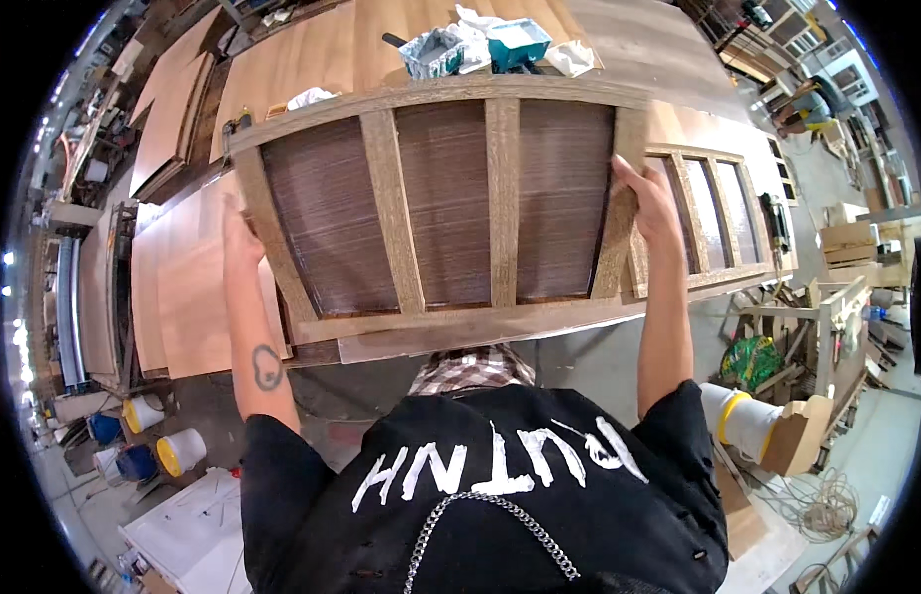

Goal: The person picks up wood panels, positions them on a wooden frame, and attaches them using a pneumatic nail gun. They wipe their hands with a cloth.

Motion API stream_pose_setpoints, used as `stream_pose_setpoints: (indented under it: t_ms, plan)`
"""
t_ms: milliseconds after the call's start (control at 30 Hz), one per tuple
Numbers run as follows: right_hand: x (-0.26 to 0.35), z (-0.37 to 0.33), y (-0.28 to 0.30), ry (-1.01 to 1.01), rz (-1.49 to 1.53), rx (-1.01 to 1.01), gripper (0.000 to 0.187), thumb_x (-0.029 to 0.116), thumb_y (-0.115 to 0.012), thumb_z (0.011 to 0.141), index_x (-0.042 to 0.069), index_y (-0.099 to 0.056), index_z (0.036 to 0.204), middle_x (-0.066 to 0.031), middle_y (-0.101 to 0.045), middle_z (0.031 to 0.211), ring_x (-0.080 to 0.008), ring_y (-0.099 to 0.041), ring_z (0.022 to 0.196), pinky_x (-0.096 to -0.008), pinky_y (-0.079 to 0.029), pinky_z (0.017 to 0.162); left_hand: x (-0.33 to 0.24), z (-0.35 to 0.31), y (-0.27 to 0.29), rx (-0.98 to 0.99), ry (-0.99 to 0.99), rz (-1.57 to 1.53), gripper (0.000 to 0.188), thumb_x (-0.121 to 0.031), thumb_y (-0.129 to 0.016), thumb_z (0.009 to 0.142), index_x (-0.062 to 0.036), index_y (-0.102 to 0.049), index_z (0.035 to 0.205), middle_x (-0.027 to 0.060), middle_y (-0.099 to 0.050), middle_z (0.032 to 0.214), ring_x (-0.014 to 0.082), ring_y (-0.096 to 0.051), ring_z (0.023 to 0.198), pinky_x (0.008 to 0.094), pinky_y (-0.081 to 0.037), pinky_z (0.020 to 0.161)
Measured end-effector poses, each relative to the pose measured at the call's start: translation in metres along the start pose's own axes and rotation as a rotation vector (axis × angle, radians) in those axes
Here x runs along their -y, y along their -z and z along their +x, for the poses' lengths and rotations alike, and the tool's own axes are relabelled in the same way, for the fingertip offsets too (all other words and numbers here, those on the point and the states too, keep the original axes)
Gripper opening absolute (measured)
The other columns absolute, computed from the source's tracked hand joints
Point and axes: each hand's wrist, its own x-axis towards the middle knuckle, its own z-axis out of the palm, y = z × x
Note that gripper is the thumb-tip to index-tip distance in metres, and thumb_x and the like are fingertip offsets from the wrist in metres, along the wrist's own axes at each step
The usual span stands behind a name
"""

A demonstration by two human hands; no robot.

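A wooden framed panel with three dark, streaky insets is raised and tilted between my hands over the workbench. My left hand grips its left side rail, with the fingers partly hidden at the edge. On the opposite rail, my right hand is closed, its thumb across the front face and the other fingers behind. A similar three-pane wooden frame lies on the bench just beyond my right hand, partly covered by it and the raised panel.
Teal tubs with crumpled white paper stand behind the panel. A drill-like tool lies at the left, and a dark power tool at the right. Board stacks stand far left. White buckets and timber scraps sit on the floor.
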Motion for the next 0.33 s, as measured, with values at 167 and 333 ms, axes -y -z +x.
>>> stream_pose_setpoints:
  t_ms: [167, 333]
  plan:
    - [-0.077, 0.077, -0.023, -0.153, -0.042, 0.097, 0.044, 0.032, -0.082, 0.077, -0.006, -0.069, 0.095, -0.0124, -0.070, 0.084, -0.0224, -0.067, 0.073, -0.0358, -0.052, 0.066, 0.017, 0.111, 0.070, -0.173, -0.006, 0.268, 0.060, -0.065, -0.046, 0.092, -0.0140, -0.058, 0.119, 0.0079, -0.063, 0.104, 0.0217, -0.061, 0.086, 0.0381, -0.053, 0.076]
    - [-0.096, 0.085, -0.048, -0.195, -0.755, -0.025, 0.056, 0.044, -0.078, 0.077, -0.006, -0.066, 0.097, -0.0232, -0.069, 0.090, -0.0301, -0.069, 0.086, -0.0428, -0.053, 0.078, 0.076, 0.090, 0.063, -0.261, -0.034, 0.538, 0.073, -0.069, -0.041, 0.091, -0.0108, -0.049, 0.135, 0.0119, -0.058, 0.120, 0.0247, -0.056, 0.104, 0.0432, -0.046, 0.092]
